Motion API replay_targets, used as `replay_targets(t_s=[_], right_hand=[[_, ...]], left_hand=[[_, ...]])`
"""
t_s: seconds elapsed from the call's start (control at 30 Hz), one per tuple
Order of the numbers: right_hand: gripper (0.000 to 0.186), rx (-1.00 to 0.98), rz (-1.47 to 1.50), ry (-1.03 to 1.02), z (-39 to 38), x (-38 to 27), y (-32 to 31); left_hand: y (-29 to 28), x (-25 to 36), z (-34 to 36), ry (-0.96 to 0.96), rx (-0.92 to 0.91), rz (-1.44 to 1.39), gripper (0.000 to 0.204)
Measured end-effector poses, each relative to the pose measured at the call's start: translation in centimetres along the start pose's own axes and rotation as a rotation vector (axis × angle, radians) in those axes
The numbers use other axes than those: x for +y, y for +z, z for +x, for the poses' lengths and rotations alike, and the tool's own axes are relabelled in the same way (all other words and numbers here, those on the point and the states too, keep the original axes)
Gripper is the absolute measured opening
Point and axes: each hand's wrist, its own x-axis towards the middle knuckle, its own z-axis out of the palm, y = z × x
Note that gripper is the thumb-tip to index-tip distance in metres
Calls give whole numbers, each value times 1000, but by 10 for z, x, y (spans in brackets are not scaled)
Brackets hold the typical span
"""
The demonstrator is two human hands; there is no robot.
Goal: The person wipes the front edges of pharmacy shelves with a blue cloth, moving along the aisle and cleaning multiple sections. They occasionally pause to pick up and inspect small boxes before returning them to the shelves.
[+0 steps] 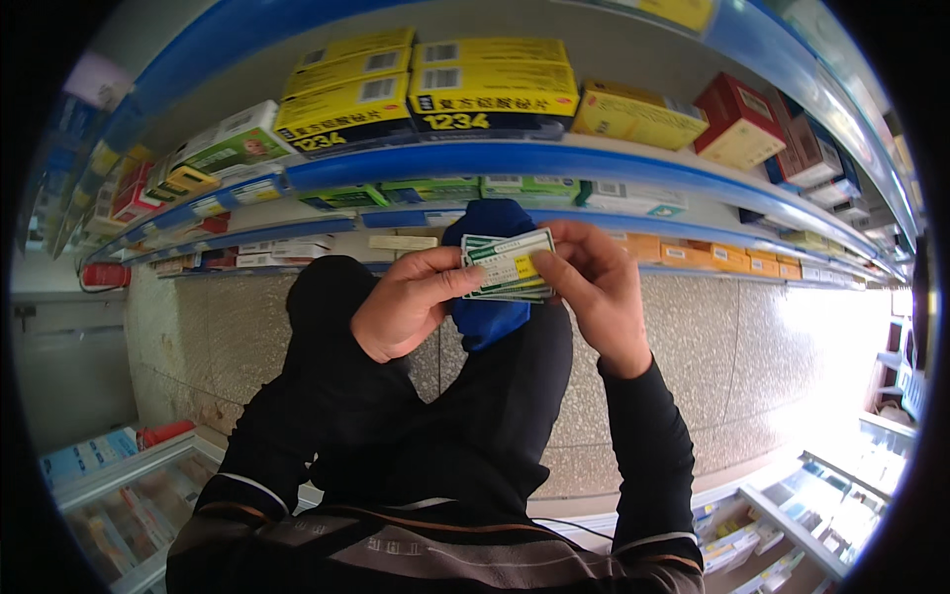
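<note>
A small stack of printed cards (pixel 505 255), white and green with a yellow patch, is held between my two hands, slightly fanned. My left hand (pixel 401 305) pinches the stack's left side with the thumb on top. On the right side, my right hand (pixel 602 292) grips the cards between its thumb and bent fingers. Directly beneath them, a blue cloth (pixel 490 325) lies over my right knee; the cards hide part of it. My black-clad left knee (pixel 327 287) is bent beside my left hand.
Ahead, a shelf with a blue edge rail (pixel 416 166) carries yellow-and-black boxes (pixel 490 84), a green-white box (pixel 237 144) and a red box (pixel 740 121). Lower shelves hold green boxes (pixel 529 188) and orange boxes (pixel 727 257). Glass display counters (pixel 148 495) stand behind me over speckled floor (pixel 673 327).
</note>
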Motion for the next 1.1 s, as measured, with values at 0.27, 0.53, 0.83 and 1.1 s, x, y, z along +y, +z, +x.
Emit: replay_targets(t_s=[0.27, 0.53, 0.83, 1.1], right_hand=[[30, -13, -69, -65, -1, 9, -14], [34, 131, -48, -147, -28, -4, -59], [31, 346, -90, -119, -67, -19, -118], [42, 683, -401, -84, -98, -97, -286]], left_hand=[[13, 7, 1, -9, 68, 18, 27], [47, -4, 43, -12, -47, 227, 25], [80, -10, 102, -137, -246, 241, 25], [119, 1, 142, -355, -410, 250, 26]])
